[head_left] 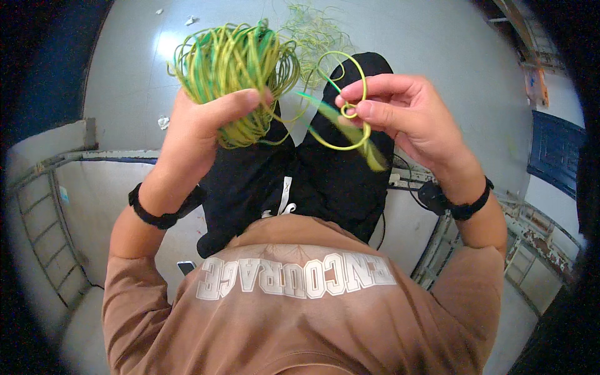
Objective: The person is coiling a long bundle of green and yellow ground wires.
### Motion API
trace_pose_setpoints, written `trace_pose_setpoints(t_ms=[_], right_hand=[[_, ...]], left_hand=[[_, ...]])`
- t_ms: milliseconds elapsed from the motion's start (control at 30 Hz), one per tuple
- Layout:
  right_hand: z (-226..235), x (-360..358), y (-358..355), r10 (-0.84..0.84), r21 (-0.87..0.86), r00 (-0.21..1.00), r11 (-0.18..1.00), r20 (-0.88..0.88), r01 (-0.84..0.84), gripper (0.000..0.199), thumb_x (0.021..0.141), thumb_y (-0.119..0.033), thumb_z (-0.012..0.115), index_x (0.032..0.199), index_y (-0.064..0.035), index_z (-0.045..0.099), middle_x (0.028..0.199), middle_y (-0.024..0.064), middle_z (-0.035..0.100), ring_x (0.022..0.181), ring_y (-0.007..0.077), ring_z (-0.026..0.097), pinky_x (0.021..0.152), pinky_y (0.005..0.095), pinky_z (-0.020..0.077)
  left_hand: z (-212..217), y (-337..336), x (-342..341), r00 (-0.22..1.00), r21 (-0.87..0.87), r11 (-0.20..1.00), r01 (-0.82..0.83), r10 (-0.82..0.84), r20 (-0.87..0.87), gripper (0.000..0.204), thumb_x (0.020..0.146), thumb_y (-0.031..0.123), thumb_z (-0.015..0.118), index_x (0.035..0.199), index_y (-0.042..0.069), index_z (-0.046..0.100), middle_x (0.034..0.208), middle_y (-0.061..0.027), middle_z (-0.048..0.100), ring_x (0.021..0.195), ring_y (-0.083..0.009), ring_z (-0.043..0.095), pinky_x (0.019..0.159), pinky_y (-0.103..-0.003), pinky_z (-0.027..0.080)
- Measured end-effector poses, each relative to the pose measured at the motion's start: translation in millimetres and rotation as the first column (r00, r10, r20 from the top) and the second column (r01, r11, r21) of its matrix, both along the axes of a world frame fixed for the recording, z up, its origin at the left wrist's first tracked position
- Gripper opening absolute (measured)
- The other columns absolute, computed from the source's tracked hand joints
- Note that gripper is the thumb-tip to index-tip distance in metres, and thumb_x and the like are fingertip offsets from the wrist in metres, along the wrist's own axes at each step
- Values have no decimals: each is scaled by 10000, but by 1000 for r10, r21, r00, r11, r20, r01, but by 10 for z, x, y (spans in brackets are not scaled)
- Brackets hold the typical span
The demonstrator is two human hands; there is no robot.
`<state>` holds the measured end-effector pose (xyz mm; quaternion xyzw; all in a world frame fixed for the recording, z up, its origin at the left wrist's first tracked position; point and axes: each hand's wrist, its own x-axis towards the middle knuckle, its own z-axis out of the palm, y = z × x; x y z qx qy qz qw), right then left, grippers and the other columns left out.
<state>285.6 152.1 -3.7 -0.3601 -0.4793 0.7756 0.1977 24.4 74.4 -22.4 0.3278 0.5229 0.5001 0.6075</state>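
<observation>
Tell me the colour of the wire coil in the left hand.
Yellow and green, seen in the head view: wire coil.

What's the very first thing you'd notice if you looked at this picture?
The bright bundle of green and yellow wire jumps out first, gripped in the left hand at the upper left. Just right of it, the right hand pinches a loose loop of the same wire between thumb and fingers. Below both hands are dark trousers and a brown shirt.
</observation>
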Motion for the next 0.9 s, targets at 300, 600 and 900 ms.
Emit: trace_pose_setpoints(t_ms=[300,600,900], right_hand=[[-138,-271,-107,17,364,993,931,-121,29,190,813,111,612,967,22,678,995,83,664,984,158,633,884,290,519],[-28,-296,-82,65,685,992,728,-106,26,149,769,130,657,874,25,661,949,111,628,871,177,644,752,273,548],[130,-381,-157,-37,621,999,784,12,22,147,763,150,662,873,54,643,916,113,629,829,160,644,721,254,556]], left_hand=[[2,188,208,994,109,988,104,-99,-57,269,794,136,740,1014,2,666,903,-27,691,781,-97,632,720,-258,509],[-127,150,203,985,74,983,166,-169,35,534,705,280,814,1113,1,611,1018,-78,676,903,-179,659,819,-327,542],[-83,98,278,930,288,948,135,-21,-367,569,594,178,908,1064,-3,642,987,-75,698,890,-161,671,808,-317,552]])
